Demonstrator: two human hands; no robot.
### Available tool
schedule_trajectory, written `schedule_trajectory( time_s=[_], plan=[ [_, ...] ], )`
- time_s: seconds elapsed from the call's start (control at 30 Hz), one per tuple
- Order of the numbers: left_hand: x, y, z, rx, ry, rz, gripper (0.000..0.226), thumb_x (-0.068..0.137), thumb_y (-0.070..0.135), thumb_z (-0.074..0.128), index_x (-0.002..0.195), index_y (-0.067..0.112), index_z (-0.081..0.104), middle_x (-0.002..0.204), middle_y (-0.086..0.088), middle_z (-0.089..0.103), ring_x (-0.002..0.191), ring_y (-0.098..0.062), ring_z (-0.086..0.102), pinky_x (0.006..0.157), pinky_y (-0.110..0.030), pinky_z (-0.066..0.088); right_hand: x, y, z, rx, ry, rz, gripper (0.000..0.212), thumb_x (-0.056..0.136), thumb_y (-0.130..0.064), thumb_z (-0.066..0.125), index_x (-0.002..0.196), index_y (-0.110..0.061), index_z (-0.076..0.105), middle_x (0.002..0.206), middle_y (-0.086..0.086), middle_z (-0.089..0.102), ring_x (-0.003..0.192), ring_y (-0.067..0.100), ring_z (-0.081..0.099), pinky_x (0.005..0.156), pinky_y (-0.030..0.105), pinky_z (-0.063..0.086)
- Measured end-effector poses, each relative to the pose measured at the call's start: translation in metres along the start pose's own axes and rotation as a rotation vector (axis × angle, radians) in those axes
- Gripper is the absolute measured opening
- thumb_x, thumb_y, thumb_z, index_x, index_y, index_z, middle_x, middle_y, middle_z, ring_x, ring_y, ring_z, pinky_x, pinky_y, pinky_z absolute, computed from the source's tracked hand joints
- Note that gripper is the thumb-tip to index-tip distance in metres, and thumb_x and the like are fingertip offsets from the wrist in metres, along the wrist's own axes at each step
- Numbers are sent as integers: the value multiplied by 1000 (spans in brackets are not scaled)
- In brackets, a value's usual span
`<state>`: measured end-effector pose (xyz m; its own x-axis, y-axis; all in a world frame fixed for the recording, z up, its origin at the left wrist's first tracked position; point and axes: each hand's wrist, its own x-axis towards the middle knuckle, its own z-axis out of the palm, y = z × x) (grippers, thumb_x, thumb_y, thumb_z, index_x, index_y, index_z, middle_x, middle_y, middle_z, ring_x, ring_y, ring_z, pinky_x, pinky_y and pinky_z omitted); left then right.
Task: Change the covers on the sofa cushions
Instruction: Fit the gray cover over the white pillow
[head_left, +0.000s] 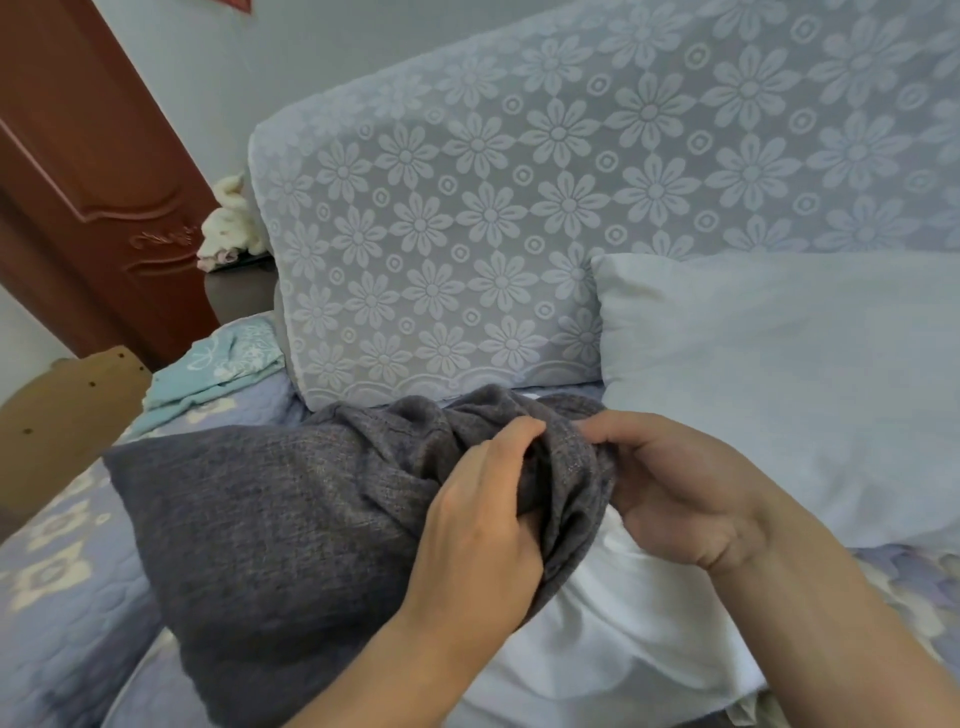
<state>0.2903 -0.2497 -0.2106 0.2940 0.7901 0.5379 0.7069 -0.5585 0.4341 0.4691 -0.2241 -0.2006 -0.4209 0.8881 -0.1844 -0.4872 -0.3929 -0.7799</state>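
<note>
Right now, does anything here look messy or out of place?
The grey cover is bunched at its open end, where both hands grip it, left hand and right hand, with the white insert poking out. A blue cloth lies crumpled nearby. Nothing looks damaged.

- No text, label, brand, number or sign can be read anywhere in the view.
</note>
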Motion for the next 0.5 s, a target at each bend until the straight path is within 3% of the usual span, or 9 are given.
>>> schedule_trajectory(
  time_s=[0.07, 0.13, 0.23, 0.33, 0.43, 0.5],
  plan=[
    [-4, 2, -2, 29, 37, 32, 57, 77, -3, 62, 120, 32, 49, 106, 4, 62, 100, -15, 57, 88, -29, 44, 4, 0, 0, 32, 33, -22, 29, 89, -8, 55, 107, 5, 73, 96, 14, 73, 81, 18, 71, 68, 24, 59],
    [-6, 1, -2, -9, 89, -49, 48, 78, -3, 64, 102, 36, 48, 91, 10, 59, 87, -12, 57, 77, -28, 43, 7, 0, -1, 57, 44, -32, 33, 87, -7, 55, 113, 7, 70, 100, 16, 72, 85, 20, 70, 71, 25, 60],
    [1, -5, -2, -138, 107, -229, 46, 75, 0, 73, 95, 37, 55, 85, 17, 64, 84, -2, 61, 74, -16, 44, 11, 2, -4, 141, 51, -33, 42, 83, -2, 52, 121, 8, 66, 119, 21, 68, 107, 30, 64, 92, 33, 56],
    [9, -14, -7, -103, 40, -246, 30, 73, 0, 73, 85, 28, 71, 84, 15, 68, 85, -3, 64, 77, -23, 50, 15, 6, -6, 357, -4, -48, 56, 77, 4, 54, 132, 13, 55, 140, 25, 55, 133, 33, 51, 109, 41, 45],
    [10, -14, -21, 1, -23, -17, 25, 76, -4, 64, 81, 19, 72, 82, 12, 59, 80, -7, 59, 71, -19, 45, 16, 5, -8, 447, -44, -35, 68, 75, -4, 68, 139, 11, 49, 147, 23, 49, 132, 30, 52, 113, 39, 41],
    [9, -8, -33, 87, -82, 293, 19, 82, -3, 58, 79, 11, 70, 83, 2, 57, 79, -20, 58, 72, -32, 47, 15, 4, -10, 497, -70, 56, 65, 83, -16, 69, 141, 6, 50, 153, 18, 42, 137, 26, 46, 119, 38, 33]
  ],
)
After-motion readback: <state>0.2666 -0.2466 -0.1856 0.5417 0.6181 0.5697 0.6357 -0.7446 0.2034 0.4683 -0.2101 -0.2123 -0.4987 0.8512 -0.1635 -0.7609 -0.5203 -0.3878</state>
